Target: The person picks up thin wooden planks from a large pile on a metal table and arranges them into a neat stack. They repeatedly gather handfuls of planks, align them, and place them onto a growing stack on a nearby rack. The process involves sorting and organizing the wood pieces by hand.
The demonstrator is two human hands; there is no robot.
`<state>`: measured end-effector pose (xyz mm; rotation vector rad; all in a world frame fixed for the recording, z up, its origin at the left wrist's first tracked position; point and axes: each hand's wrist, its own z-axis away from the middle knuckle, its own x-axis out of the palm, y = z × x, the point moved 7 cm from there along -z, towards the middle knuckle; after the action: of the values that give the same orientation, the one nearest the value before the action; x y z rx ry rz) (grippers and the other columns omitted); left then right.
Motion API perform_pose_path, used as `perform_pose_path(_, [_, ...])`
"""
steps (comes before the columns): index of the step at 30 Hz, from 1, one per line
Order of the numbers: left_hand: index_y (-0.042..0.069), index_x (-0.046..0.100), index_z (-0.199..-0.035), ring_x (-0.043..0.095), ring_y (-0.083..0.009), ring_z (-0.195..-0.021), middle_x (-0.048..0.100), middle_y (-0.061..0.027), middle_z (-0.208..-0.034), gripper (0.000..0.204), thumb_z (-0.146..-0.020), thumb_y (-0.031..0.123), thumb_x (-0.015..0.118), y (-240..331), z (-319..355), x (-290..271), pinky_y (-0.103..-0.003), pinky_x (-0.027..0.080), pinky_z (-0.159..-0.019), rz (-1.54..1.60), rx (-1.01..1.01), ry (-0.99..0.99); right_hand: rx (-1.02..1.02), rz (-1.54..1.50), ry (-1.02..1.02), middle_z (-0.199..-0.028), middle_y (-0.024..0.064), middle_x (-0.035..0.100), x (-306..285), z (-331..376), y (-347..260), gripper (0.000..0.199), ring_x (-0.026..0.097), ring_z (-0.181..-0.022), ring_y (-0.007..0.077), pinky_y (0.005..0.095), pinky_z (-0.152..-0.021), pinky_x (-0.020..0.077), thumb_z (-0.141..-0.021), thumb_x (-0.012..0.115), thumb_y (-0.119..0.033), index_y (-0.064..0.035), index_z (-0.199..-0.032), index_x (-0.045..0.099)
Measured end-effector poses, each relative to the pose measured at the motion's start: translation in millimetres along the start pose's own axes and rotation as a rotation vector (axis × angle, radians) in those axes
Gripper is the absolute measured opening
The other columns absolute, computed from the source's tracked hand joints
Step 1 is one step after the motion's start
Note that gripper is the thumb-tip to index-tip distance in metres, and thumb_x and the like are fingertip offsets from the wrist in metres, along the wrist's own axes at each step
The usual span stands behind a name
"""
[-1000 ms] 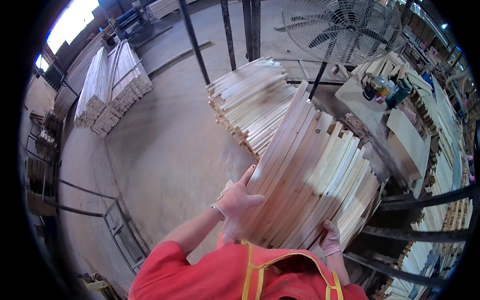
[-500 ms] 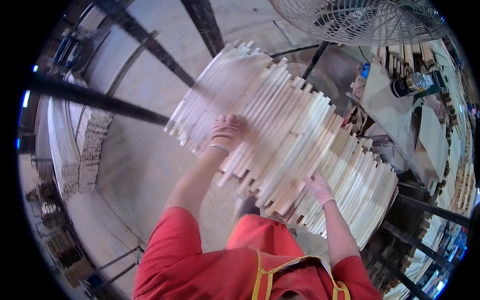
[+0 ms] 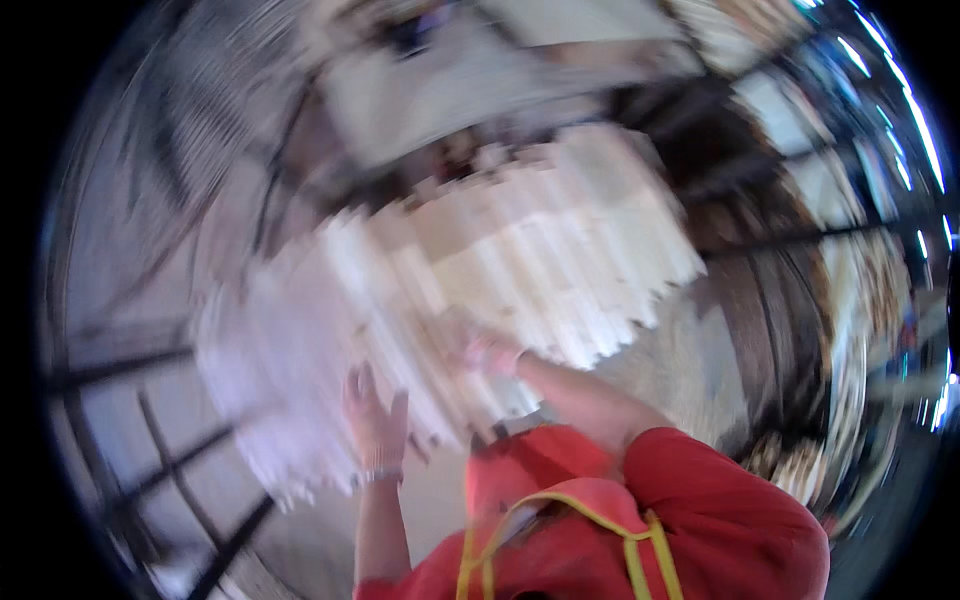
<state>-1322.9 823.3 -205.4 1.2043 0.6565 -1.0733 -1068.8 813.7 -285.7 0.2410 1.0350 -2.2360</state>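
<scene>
Pale wooden strips (image 3: 540, 235) lie side by side in a wide, uneven layer in front of me, their ends staggered. My left hand (image 3: 377, 425) is at the near edge of the layer, left of the middle, with thumb and fingers apart and nothing held. Farther in and to the right, my right hand (image 3: 490, 354) reaches across the strips from the right. Motion blurs its fingers, so whether it grips a strip cannot be made out. Both hands look thinly gloved or wrapped.
Dark metal bars (image 3: 165, 460) cross the left side. Behind the strips stands a pale flat surface (image 3: 440, 95), blurred. Stacked wood (image 3: 855, 330) lines the far right. Below my right arm, a red apron (image 3: 535, 465) with yellow edging hangs over my front.
My view has swung to the right, blurring the scene. The left hand has drawn back to the near edge of the strips; the right now reaches farther across, over the middle.
</scene>
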Motion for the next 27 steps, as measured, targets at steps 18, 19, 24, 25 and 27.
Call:
perform_pose_path(18, [0.002, 0.051, -0.151, 0.056, -0.0469, -0.127, 0.059, -0.0267, -0.136, 0.084, -0.079, 0.035, 0.08, 557.4, 313.6, 235.2, -0.055, 0.047, -0.109, -0.345, 1.109, -0.493, 0.58, -0.823, 0.896, -0.144, 0.0238, 0.066, -48.3, 615.0, 599.6, 0.091, 0.067, -0.128, 0.0349, 0.0423, -0.106, 0.0526, -0.088, 0.077, -0.05, -0.002, -0.159, 0.047])
perform_pose_path(19, [0.005, 0.049, -0.153, 0.055, -0.0458, -0.13, 0.059, -0.0249, -0.139, 0.085, -0.081, 0.036, 0.081, 593.9, 347.8, 242.7, -0.055, 0.047, -0.111, -0.415, 1.102, -0.546, 0.582, -0.92, 0.944, -0.143, 0.0241, 0.067, -45.2, 642.4, 613.4, 0.089, 0.068, -0.127, 0.0339, 0.0412, -0.105, 0.0533, -0.089, 0.077, -0.048, -0.0016, -0.159, 0.047])
perform_pose_path(24, [0.007, 0.053, -0.146, 0.056, -0.0436, -0.129, 0.056, -0.0221, -0.143, 0.064, -0.093, 0.039, 0.072, 728.7, 440.1, 312.5, -0.057, 0.048, -0.105, -0.384, 1.497, -0.59, 0.565, -1.106, 1.25, -0.141, 0.0248, 0.067, -39.2, 724.5, 693.5, 0.083, 0.069, -0.123, 0.0291, 0.0369, -0.103, 0.0537, -0.094, 0.078, -0.037, 0.0011, -0.159, 0.045])
perform_pose_path(25, [0.007, 0.05, -0.151, 0.055, -0.0427, -0.133, 0.055, -0.022, -0.147, 0.071, -0.092, 0.038, 0.074, 745.9, 444.3, 335.2, -0.055, 0.047, -0.109, -0.353, 1.479, -0.636, 0.54, -1.172, 1.267, -0.142, 0.0244, 0.067, -44.2, 732.3, 704.5, 0.082, 0.069, -0.123, 0.0289, 0.0364, -0.104, 0.0535, -0.094, 0.078, -0.035, 0.0014, -0.16, 0.044])
perform_pose_path(27, [0.007, 0.042, -0.162, 0.052, -0.0407, -0.141, 0.053, -0.0219, -0.154, 0.086, -0.091, 0.038, 0.078, 779.2, 446.8, 396.4, -0.051, 0.045, -0.116, -0.29, 1.442, -0.73, 0.464, -1.294, 1.313, -0.142, 0.0236, 0.067, -59.1, 747.1, 725.7, 0.082, 0.068, -0.123, 0.0287, 0.0364, -0.104, 0.0531, -0.095, 0.079, -0.032, 0.0015, -0.16, 0.043])
